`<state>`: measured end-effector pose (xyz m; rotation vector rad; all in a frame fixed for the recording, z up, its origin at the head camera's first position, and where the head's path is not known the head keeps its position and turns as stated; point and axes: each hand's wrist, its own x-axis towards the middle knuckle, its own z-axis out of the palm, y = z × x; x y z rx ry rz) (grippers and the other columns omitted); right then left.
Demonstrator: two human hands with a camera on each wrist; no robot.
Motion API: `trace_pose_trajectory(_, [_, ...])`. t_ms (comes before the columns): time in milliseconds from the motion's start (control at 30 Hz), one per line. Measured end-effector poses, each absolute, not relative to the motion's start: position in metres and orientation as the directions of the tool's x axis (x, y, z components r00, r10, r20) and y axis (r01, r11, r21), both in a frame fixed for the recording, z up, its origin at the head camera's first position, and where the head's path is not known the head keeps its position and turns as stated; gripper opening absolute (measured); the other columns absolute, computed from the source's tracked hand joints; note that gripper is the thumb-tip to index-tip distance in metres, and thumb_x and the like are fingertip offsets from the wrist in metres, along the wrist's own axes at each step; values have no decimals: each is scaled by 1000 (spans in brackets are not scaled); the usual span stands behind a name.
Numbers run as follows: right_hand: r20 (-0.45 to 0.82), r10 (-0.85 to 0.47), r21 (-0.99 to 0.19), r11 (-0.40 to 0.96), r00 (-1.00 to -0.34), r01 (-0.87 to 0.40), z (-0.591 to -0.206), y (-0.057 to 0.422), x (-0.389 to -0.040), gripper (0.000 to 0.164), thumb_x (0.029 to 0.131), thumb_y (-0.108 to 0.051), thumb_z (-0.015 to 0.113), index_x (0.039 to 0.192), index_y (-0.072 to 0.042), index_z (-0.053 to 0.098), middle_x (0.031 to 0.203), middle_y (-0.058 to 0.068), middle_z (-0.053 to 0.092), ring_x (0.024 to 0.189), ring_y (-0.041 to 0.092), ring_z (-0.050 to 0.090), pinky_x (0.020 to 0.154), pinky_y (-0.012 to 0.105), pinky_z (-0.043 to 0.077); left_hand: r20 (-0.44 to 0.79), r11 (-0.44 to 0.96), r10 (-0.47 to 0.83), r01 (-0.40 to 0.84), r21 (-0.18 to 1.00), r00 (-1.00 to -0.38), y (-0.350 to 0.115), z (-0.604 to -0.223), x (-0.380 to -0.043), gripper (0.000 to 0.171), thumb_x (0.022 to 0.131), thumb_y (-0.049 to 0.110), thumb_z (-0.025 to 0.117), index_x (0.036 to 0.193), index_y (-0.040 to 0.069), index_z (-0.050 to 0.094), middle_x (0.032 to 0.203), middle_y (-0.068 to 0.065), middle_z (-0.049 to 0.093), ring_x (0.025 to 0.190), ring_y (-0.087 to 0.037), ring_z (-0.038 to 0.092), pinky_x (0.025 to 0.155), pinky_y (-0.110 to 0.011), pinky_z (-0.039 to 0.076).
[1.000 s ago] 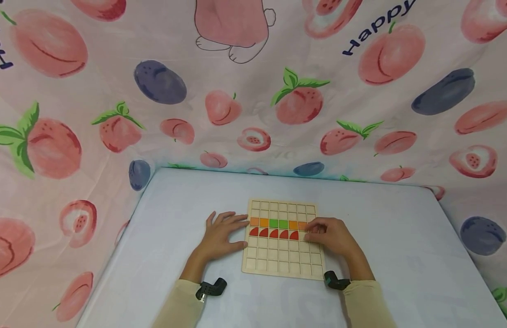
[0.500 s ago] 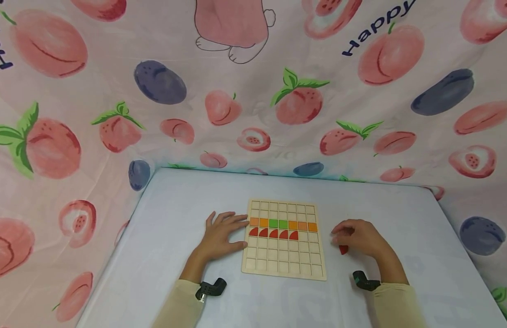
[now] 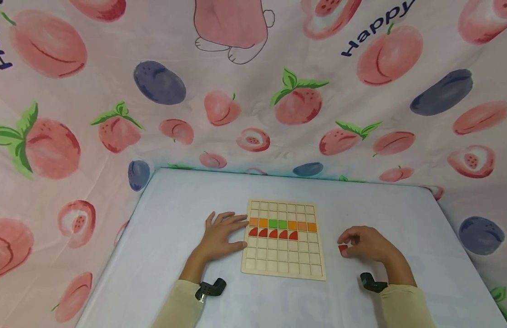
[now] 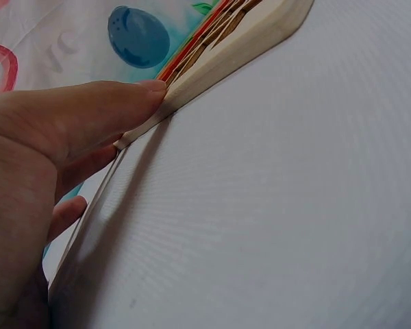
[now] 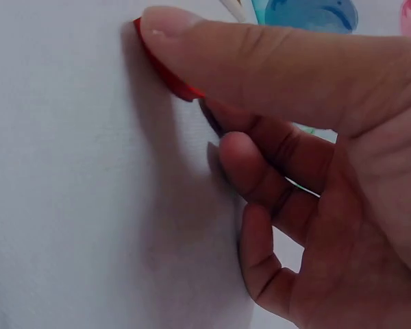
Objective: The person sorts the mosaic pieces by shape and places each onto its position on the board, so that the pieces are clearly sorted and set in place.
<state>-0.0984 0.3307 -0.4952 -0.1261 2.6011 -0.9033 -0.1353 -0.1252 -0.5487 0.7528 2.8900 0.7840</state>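
Observation:
A light wooden grid board (image 3: pixel 283 264) lies flat on the table. My left hand (image 3: pixel 221 237) is spread at its left side, fingertips and thumb touching the edge; the left wrist view shows the thumb against the board's rim (image 4: pixel 233 67). To the right of the board, my right hand (image 3: pixel 367 243) pinches a small red tile (image 3: pixel 342 248) at the table surface. In the right wrist view the thumb covers much of that tile (image 5: pixel 166 75). One board row carries orange and green tiles (image 3: pixel 278 224); below it sit several tiles with red quarter-circles (image 3: pixel 273 233).
A white cloth covers the table (image 3: pixel 188 191). Behind and beside it hangs a fruit-print curtain (image 3: pixel 253 109). Black wrist mounts (image 3: pixel 212 287) sit over the sleeves at both wrists.
The right hand has left an orange tile at the right end of the coloured row. It has moved right, off the board, and now holds a red tile. The left hand has stayed put.

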Motion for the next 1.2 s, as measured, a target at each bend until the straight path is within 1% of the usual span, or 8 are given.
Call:
trace_pose_trajectory(333, [-288,-234,-635,773,-929,2,-503,332,-99,25,75,-22,90,95,-18,75,89,-1,64,86,16,51,70,25,44,80,748,469,444,493,-880,-125,-547,-135,62,86,52,72,143,32,61,154,12,52,148,-24,36,122,-67,5])
trace_pose_trajectory(567, [-296,-234,-638,770,-926,9,-501,329,-101,21,76,-21,89,89,-21,72,83,-2,61,82,14,51,68,25,42,87,746,470,448,493,-878,-125,-547,-135,62,86,51,73,143,31,61,154,12,52,148,-23,36,121,-67,5])
trace_pose_trajectory(667, [-297,-242,-644,765,-924,7,-501,329,-101,20,79,-23,87,91,-20,72,83,-2,62,81,13,52,68,25,43,86,744,472,448,496,-878,-125,-548,-135,62,86,52,73,143,31,61,155,12,52,148,-24,36,121,-67,5])
trace_pose_trajectory(867, [-309,-236,-677,735,-921,38,-498,324,-103,19,87,-27,81,103,-18,77,94,-3,71,87,13,58,75,23,49,89,740,474,452,499,-876,-126,-548,-135,62,85,52,73,142,31,61,155,11,52,148,-24,36,121,-67,5])
trace_pose_trajectory(1033, [-302,-222,-703,709,-927,59,-500,317,-104,19,90,-29,78,106,-18,77,105,-1,74,94,16,60,81,23,52,86,742,474,451,496,-876,-126,-549,-136,62,86,52,73,143,32,61,155,12,51,148,-24,36,121,-67,5])
trace_pose_trajectory(1200, [-297,-207,-706,705,-932,69,-500,308,-106,17,93,-28,75,107,-19,77,112,0,73,103,18,60,87,28,53,86,741,474,450,499,-876,-125,-548,-135,62,85,52,73,143,31,61,155,11,52,148,-24,36,121,-67,5])
